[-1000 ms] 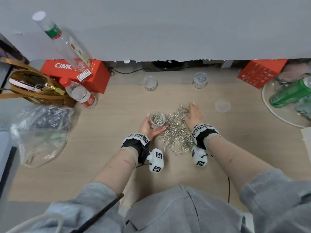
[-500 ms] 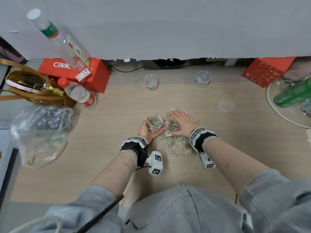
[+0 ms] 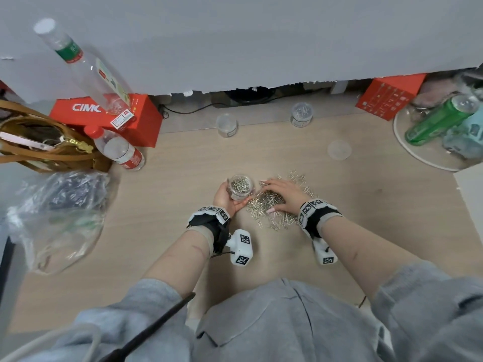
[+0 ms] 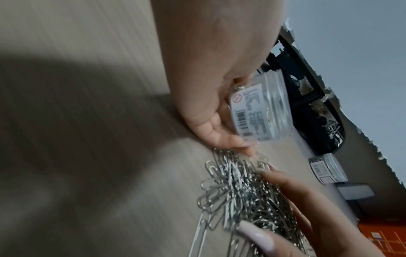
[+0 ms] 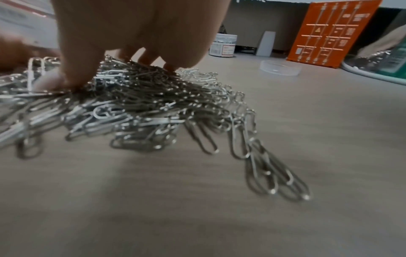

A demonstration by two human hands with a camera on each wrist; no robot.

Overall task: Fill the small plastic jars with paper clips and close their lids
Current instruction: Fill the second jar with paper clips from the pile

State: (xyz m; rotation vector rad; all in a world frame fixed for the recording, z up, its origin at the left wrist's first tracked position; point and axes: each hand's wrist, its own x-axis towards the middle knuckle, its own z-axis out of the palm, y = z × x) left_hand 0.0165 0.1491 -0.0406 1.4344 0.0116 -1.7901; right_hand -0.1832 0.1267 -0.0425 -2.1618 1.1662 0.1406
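My left hand (image 3: 224, 198) grips a small clear jar (image 3: 240, 188) upright just above the table, lid off and partly filled with clips; its barcode label (image 4: 248, 113) faces the wrist. Right beside it lies a heap of silver paper clips (image 3: 274, 209) (image 5: 136, 104). My right hand (image 3: 283, 194) lies palm-down on the heap, its fingers (image 5: 151, 57) and thumb (image 4: 257, 240) curled into a bunch of clips. A loose clear lid (image 3: 339, 149) (image 5: 280, 67) lies on the table at the back right. An empty open jar (image 3: 226, 125) and a closed, filled jar (image 3: 302, 114) (image 4: 327, 168) stand at the back.
Red boxes (image 3: 104, 113) (image 3: 389, 96) flank the back edge. Two plastic bottles (image 3: 120, 150), a brown bag (image 3: 39, 142) and a clear plastic bag (image 3: 57, 218) crowd the left. A round tray (image 3: 418, 158) with a green bottle (image 3: 439, 121) sits at the right.
My right hand has come from the far side of the heap toward me and leftward, closing over clips next to the jar. The left hand has kept hold of the jar.
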